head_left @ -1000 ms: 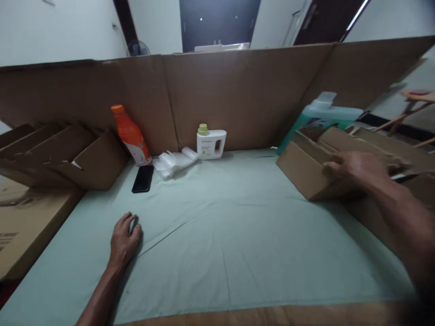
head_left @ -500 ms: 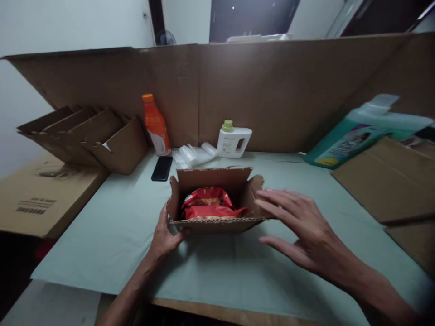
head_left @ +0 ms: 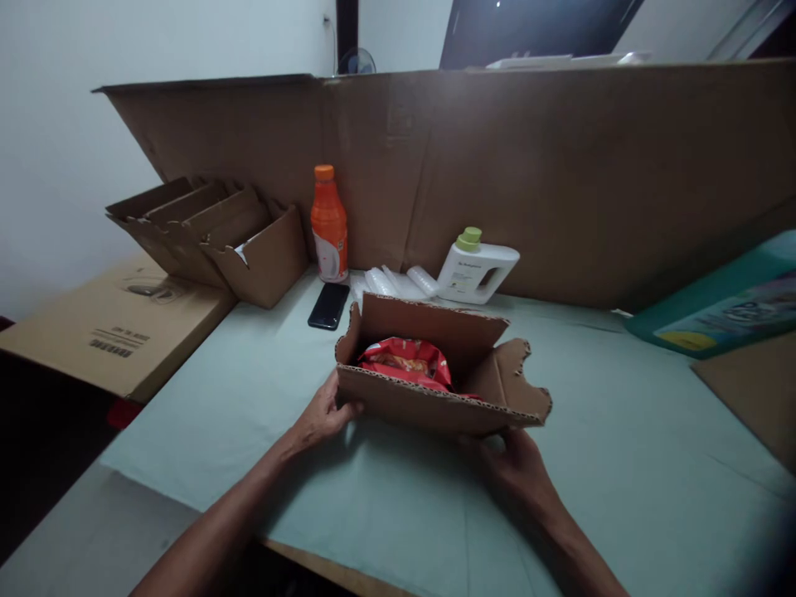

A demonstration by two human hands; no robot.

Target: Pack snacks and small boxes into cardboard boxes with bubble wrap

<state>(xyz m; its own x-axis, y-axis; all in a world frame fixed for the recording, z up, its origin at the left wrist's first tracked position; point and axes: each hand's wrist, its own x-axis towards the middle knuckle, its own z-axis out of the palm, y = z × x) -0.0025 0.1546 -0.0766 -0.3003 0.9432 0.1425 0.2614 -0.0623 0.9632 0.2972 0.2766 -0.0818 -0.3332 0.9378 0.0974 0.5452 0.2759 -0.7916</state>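
Observation:
A small open cardboard box (head_left: 423, 404) is between my hands, its right end turned toward me. Inside it lie red snack packets (head_left: 410, 362), partly hidden by the front wall. My left hand (head_left: 327, 412) grips the box at its lower left corner, thumb on the front and fingers out of sight behind. Under the right end is my right hand (head_left: 510, 456), closed on the lower edge with its fingertips hidden. The right end flap (head_left: 519, 381) stands outward.
Behind the box are a black phone (head_left: 329, 306), an orange bottle (head_left: 329, 228), bubble wrap (head_left: 398, 283) and a white jug (head_left: 478, 272). Several cardboard boxes (head_left: 267, 257) lean at the left. A green bottle (head_left: 727, 298) lies tilted at the right, before a cardboard wall (head_left: 547, 174).
My right hand has gone from open beside the box to gripping under its right end. The box has turned, its right end nearer me. The view has shifted left.

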